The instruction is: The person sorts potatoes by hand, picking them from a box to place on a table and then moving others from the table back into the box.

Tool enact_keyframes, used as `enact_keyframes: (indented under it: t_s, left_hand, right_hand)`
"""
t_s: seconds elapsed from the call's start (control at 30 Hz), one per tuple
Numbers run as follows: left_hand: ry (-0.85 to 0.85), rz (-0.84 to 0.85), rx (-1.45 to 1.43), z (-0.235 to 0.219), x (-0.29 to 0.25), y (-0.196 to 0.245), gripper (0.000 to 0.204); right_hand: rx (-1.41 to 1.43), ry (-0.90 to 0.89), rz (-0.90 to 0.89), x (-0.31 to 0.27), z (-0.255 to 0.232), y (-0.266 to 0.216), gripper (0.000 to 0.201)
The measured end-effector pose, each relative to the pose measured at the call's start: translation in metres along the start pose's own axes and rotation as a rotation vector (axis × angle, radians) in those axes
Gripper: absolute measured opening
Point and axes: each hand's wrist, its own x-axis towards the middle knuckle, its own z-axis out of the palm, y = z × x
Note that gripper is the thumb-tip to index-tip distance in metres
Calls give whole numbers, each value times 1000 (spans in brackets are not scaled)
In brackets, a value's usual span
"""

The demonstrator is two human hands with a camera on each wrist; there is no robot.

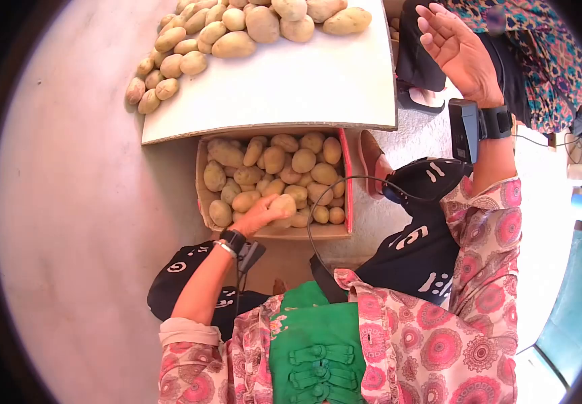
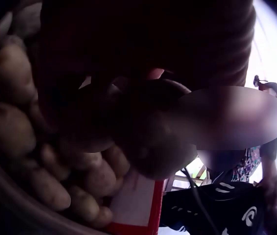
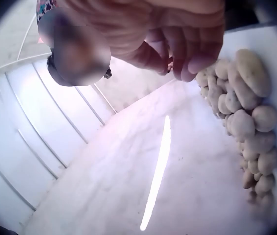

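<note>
The left grip [image 1: 259,215] is closed round one potato [image 1: 283,206], fingers curled about it, at the near side of an open cardboard box [image 1: 311,233]. More potatoes [image 1: 274,160] lie in several layers beneath the grip and beyond it, filling most of the box; its red edge [image 1: 349,161] runs along the right of the grip. The left wrist view is dark under the hand, so the exact placing of each finger cannot be told there.

Farther beyond the left grip is the white desk [image 1: 304,81], whose near edge overhangs the far side of the box. A heap of loose potatoes [image 1: 234,45] sits on its far and left parts. The right grip [image 1: 459,57] is raised off to the right of the desk, fingers apart and slightly bent, with nothing seen in it.

The step in hand looks to be handling a single potato at the box, with the left grip alone doing the work. Whether it is being lifted out or set down cannot be told. As a judgement, the next move calls for a secure hold on the rounded skin and a path clear of the box wall, the overhanging desk edge and the dark cable [image 1: 372,178] looping to the right of the grip.

No brand, label or lettering can be read; the black trousers [image 1: 385,266] carry white swirls and strokes, not legible words.
</note>
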Motion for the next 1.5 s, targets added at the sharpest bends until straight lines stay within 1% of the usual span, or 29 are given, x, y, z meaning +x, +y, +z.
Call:
enact_keyframes:
  t_s: [0.03, 0.1, 0.17, 0.2, 0.27, 0.3, 0.37, 0.43, 0.5, 0.53, 0.6, 0.63, 0.7, 0.73, 0.77, 0.8, 0.87, 0.9, 0.97, 1.0, 1.07, 1.1, 1.13, 1.17, 1.23, 1.3, 1.37, 1.43, 1.5]
  left_hand:
    - [-23, -11, -179, 7, 7, -9, 48]
    - [-66, -11, -208, 22, 18, -9, 52]
    - [-126, 71, -493, 39, 23, -4, 48]
    - [-125, 67, -490, 40, 24, -4, 48]
    - [-188, 18, -682, 40, 27, 1, 51]
    - [-188, 13, -675, 39, 25, 5, 51]
    - [-65, 50, -765, 33, 20, 19, 53]
    - [-35, 42, -658, 21, 20, 15, 57]
    - [259, 14, -357, 14, 15, 7, 49]
    - [267, 10, -358, 10, 10, 2, 49]
    - [385, -89, 18, 4, 4, -4, 52]
    - [392, -88, 18, 4, 4, -12, 52]
    - [303, 168, 54, 9, 6, -44, 59]
    - [296, 211, 123, 12, 20, -76, 63]
    - [312, 259, 202, 12, 31, -97, 67]
    - [374, 300, 223, 19, 22, -81, 67]
    - [301, 271, 424, 43, 7, -39, 58]
    - [339, 290, 410, 37, 10, -37, 58]
    - [5, 167, 389, 24, 14, -39, 47]
    - [18, 182, 392, 18, 9, -30, 47]
    - [182, 230, 237, 8, -1, -15, 41]
    - [217, 334, 48, 1, -2, -13, 34]
    - [310, 357, -35, -11, -11, -12, 32]
    - [421, 401, -120, -30, -33, 12, 30]
    - [431, 295, -359, -56, -62, 38, 29]
    - [546, 294, -440, -80, -93, 66, 26]
    - [610, 348, -534, -109, -108, 72, 24]
    - [641, 398, -479, -134, -118, 74, 22]
    - [639, 493, -233, -159, -118, 73, 18]
  right_hand:
    - [-3, 3, 15, -4, -3, 0, 24]
    - [-1, 17, 26, -8, -7, 0, 24]
    - [-28, -27, 14, -10, -7, 4, 22]
    - [-33, -35, 10, -12, -5, 6, 20]
    - [-29, -66, -4, -12, -2, 8, 18]
    - [-30, -94, -17, -13, -2, 9, 17]
    - [-12, -106, 7, -6, -2, 13, 17]
    - [4, -135, 25, -4, 0, 15, 17]
    - [-49, -120, 12, -3, 6, 17, 18]
    - [-63, -124, 21, -2, 8, 17, 18]
    - [-39, -137, 25, -1, 9, 19, 19]
    - [-22, -149, 27, 0, 9, 20, 20]
    - [-43, -175, 11, -3, 10, 24, 19]
    - [-59, -209, -20, 0, 14, 25, 19]
    - [-130, -215, 17, 1, 11, 27, 23]
    - [-107, -193, -14, 6, 12, 34, 23]
    - [-203, -114, 76, -5, 31, 25, 21]
    - [-204, -126, 78, -4, 32, 29, 19]
    - [-213, -127, 100, -6, 41, 31, 18]
    - [-223, -134, 109, -6, 45, 34, 17]
    - [-222, -157, 118, -1, 47, 40, 15]
    - [-232, -156, 122, -1, 52, 41, 15]
    - [-231, -159, 163, -2, 50, 48, 15]
    - [-237, -186, 190, 8, 60, 51, 15]
    - [-258, -213, 205, 8, 70, 56, 16]
    - [-307, -258, 229, 7, 82, 70, 19]
    - [-436, -303, 294, 1, 100, 82, 19]
    - [-549, -369, 304, -1, 118, 99, 23]
    - [-755, -547, 242, 7, 143, 120, 29]
